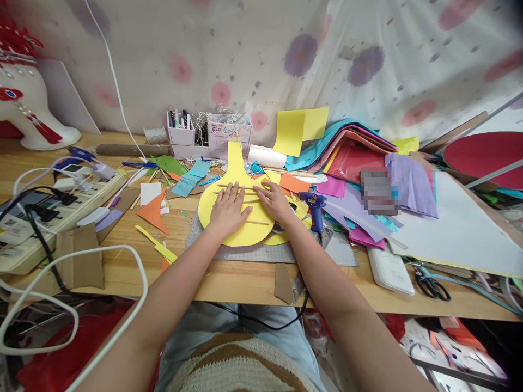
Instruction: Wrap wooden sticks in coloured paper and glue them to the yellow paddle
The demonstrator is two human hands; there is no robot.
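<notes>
A yellow paper cutout (245, 235), round with a narrow neck at the top, lies on a grey cutting mat (229, 253). Several thin wooden sticks (257, 222) run across it from side to side. My left hand (231, 209) rests flat over the sticks and paper, fingers spread. At the sticks' right ends, the fingertips of my right hand (273, 201) press down, the fingers stretched out and holding nothing. A blue glue gun (314, 209) stands just right of that hand. Under my right wrist, more yellow paper (281, 238) partly shows.
Paper scraps (153, 212) and a power strip (61, 212) lie on the left. At the right are stacked coloured sheets (351, 147), a white power bank (390, 272), scissors (433, 283) and a white board (457, 223). A white cable (139, 261) loops near my left arm.
</notes>
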